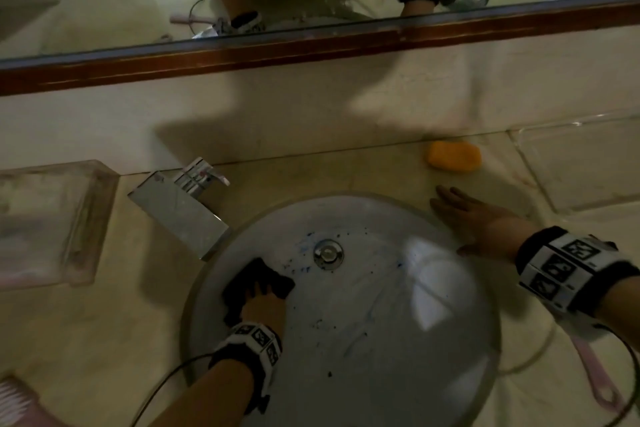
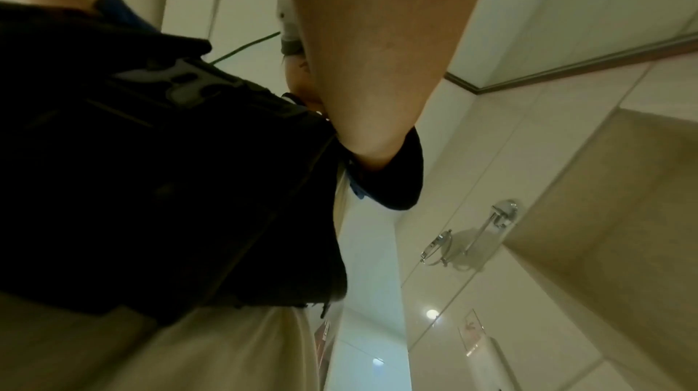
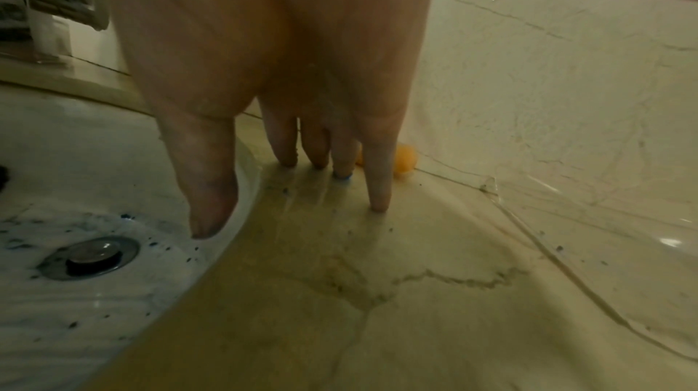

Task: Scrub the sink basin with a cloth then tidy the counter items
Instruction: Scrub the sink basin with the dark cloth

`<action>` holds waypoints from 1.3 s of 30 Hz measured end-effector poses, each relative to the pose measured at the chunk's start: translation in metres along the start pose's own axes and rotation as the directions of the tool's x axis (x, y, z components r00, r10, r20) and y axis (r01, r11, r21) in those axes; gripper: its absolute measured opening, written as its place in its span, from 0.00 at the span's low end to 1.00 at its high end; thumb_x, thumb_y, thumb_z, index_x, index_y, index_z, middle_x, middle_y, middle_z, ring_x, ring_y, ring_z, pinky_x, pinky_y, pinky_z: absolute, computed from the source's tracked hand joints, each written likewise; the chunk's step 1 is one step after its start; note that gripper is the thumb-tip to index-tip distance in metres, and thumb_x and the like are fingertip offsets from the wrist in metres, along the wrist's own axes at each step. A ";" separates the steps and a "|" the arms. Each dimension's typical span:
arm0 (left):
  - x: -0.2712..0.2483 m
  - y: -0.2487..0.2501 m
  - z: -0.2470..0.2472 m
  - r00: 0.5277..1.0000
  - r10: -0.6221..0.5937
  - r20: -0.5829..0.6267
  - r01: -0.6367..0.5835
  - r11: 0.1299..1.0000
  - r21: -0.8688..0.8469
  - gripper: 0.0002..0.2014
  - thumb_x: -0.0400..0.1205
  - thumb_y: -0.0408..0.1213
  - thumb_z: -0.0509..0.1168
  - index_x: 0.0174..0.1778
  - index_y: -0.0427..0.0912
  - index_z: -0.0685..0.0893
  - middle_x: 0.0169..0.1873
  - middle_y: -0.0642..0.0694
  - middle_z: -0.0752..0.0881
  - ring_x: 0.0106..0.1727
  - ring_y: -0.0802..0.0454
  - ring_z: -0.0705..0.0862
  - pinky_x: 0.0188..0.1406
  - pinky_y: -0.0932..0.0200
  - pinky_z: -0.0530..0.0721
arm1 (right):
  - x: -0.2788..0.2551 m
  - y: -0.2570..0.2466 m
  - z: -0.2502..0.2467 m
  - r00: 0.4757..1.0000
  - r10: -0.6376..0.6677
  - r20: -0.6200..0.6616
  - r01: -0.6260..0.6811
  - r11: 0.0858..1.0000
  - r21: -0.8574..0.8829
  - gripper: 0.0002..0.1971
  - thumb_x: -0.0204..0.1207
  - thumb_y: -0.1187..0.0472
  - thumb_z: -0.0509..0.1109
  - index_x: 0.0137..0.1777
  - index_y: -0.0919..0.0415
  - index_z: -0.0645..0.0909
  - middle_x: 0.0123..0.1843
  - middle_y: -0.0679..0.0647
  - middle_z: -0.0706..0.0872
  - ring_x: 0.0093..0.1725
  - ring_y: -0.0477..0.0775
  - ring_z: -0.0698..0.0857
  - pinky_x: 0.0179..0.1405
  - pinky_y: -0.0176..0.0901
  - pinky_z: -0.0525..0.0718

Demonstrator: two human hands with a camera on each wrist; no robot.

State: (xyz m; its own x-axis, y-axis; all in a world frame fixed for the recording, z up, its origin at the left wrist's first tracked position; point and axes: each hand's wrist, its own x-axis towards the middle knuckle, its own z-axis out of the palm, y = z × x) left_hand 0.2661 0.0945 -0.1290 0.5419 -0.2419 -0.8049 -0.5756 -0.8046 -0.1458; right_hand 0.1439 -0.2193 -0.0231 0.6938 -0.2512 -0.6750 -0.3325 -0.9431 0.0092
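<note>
The round white sink basin is speckled with dark blue bits around its metal drain. My left hand grips a dark cloth and presses it against the basin's left wall, below the faucet. My right hand lies flat and open on the counter at the basin's right rim. In the right wrist view, the right hand has straight fingers touching the counter, with the thumb over the rim. The drain is at lower left. The left wrist view shows only my forearm and torso.
A square chrome faucet overhangs the basin's upper left. Orange soap lies on the counter beyond my right hand. Clear trays sit at the left and right. A pink comb and a pink handle lie near the front.
</note>
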 end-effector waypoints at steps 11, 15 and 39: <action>-0.033 0.042 -0.021 0.952 0.249 0.181 -0.222 0.963 -0.154 0.14 0.87 0.40 0.55 0.38 0.41 0.78 0.44 0.41 0.82 0.56 0.45 0.83 0.66 0.55 0.77 | 0.003 0.002 0.001 1.000 -0.012 0.020 0.012 1.000 -0.016 0.50 0.77 0.51 0.69 0.83 0.62 0.34 0.85 0.60 0.32 0.85 0.60 0.40 0.85 0.48 0.52; -0.036 0.025 -0.055 0.987 0.161 0.019 -0.154 0.970 -0.190 0.15 0.84 0.30 0.58 0.63 0.26 0.79 0.69 0.32 0.78 0.70 0.39 0.78 0.69 0.52 0.76 | 0.004 0.002 0.003 1.000 -0.004 0.008 0.004 1.000 -0.005 0.50 0.77 0.50 0.69 0.82 0.61 0.33 0.85 0.60 0.31 0.85 0.60 0.40 0.85 0.47 0.52; 0.013 0.010 -0.019 0.945 0.148 -0.291 -0.147 0.989 0.025 0.32 0.81 0.57 0.60 0.79 0.44 0.67 0.82 0.40 0.57 0.82 0.41 0.58 0.83 0.45 0.57 | 0.005 -0.001 0.009 1.000 0.024 0.011 -0.023 0.997 -0.072 0.53 0.74 0.44 0.70 0.82 0.56 0.31 0.84 0.54 0.29 0.85 0.57 0.38 0.83 0.54 0.60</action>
State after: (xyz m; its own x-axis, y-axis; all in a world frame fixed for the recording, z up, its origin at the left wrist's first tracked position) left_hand 0.2791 0.0728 -0.1297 0.6052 -0.5059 -0.6146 -0.6646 -0.7462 -0.0402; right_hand 0.1424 -0.2179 -0.0328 0.6782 -0.2714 -0.6829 -0.3019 -0.9502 0.0777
